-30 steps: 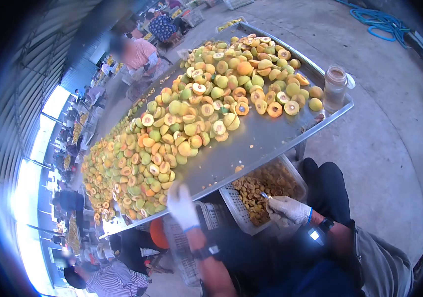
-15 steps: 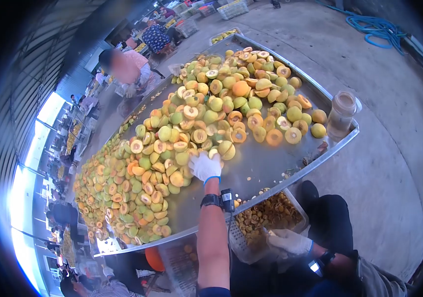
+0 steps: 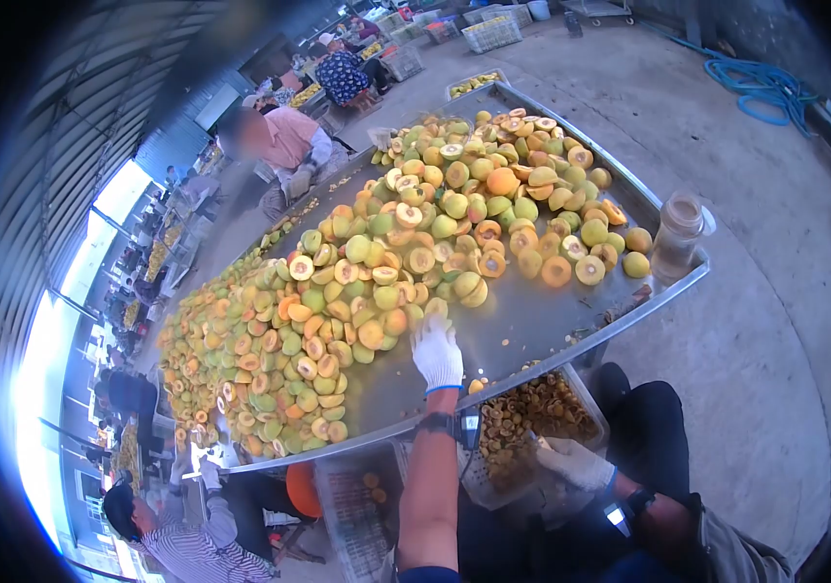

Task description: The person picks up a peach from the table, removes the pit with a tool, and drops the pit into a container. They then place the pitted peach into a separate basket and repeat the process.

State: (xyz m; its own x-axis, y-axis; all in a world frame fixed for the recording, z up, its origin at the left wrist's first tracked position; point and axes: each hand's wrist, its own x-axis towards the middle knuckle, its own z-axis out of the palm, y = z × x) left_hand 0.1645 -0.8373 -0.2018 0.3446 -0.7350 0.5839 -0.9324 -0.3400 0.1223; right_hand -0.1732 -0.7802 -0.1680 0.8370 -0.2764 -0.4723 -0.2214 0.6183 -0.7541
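Observation:
My left hand (image 3: 437,355), in a white glove, is over the metal tray (image 3: 522,340). Its fingers are stretched toward a blurred fruit half (image 3: 435,309) at the edge of the pile of cut yellow-green fruit (image 3: 367,277). Whether the fingertips touch that fruit is unclear. Below the tray's near edge, my right hand (image 3: 579,463), also gloved, is closed around a small thing whose end shows near the thumb. It is beside a white basket (image 3: 586,403) of brown-yellow pieces (image 3: 522,418).
A clear lidded jar (image 3: 678,238) stands in the tray's right corner. A person in a striped top (image 3: 192,544) sits at lower left; another in pink (image 3: 289,136) is across the tray. Below the tray are a crate (image 3: 362,515) and an orange object (image 3: 303,489).
My left hand has moved toward me, away from the larger fruit it was beside. The view has shifted, showing more of the striped-top person. My right hand stays by the basket.

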